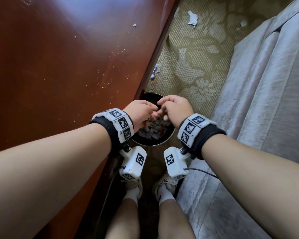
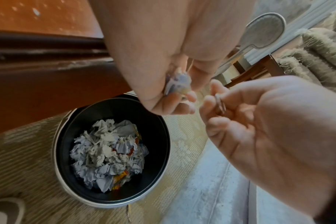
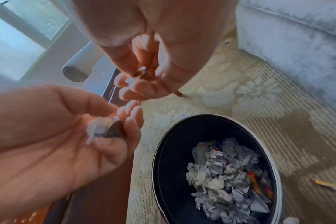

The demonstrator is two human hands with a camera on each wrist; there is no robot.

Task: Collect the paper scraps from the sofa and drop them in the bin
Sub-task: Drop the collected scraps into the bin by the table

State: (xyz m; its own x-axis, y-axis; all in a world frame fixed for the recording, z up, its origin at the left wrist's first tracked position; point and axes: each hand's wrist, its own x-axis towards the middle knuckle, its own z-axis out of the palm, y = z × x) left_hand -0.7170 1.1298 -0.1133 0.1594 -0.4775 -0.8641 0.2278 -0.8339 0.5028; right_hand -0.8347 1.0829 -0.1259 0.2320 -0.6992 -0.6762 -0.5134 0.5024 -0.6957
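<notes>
A round black bin (image 1: 155,144) with a silver rim stands on the carpet between a table and the sofa (image 1: 266,100). It holds a heap of crumpled pale paper scraps (image 2: 105,151). Both hands hover just above its opening, fingertips nearly touching. My left hand (image 1: 150,111) has its fingers curled round white paper scraps (image 2: 177,83) and a small dark round piece (image 3: 113,131). My right hand (image 1: 162,107) pinches a small whitish bit (image 3: 133,79) between thumb and fingers. In the right wrist view the bin (image 3: 157,151) lies below and to the right of both hands.
A red-brown wooden table (image 1: 59,66) flanks the bin on the left. Loose paper scraps lie on the patterned carpet further ahead (image 1: 192,18) and by the table edge (image 1: 154,74). An orange wrapper (image 3: 328,184) lies on the carpet beside the bin. My shoes (image 1: 133,185) stand just behind the bin.
</notes>
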